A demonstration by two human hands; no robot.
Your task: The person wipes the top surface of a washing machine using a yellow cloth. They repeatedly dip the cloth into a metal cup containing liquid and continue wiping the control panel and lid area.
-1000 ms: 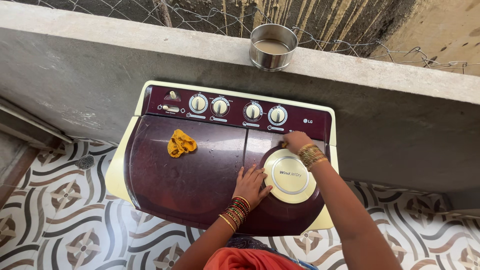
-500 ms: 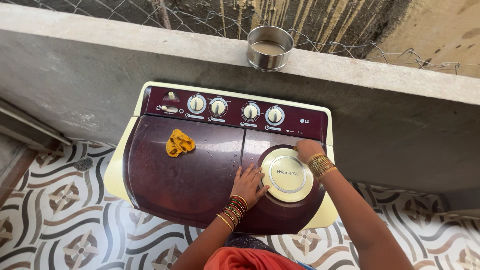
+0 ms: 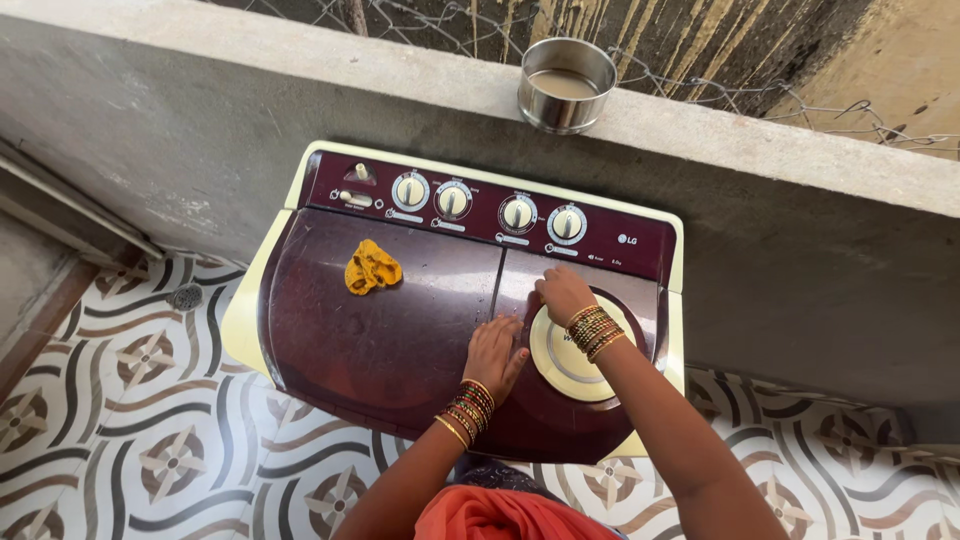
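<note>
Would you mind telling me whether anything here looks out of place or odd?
A crumpled yellow cloth lies loose on the washing machine's lid, and a steel bowl of murky liquid sits on the concrete ledge.

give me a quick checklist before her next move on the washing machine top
1. Left hand flat on the maroon lid: ok.
2. Right hand at the upper left edge of the cream round cover: ok.
3. Whether the right fingers hold anything: cannot tell.
4. Yellow cloth lies on the lid apart from both hands: ok.
5. Steel bowl rests on the concrete ledge right above the dials: not ok.
</note>
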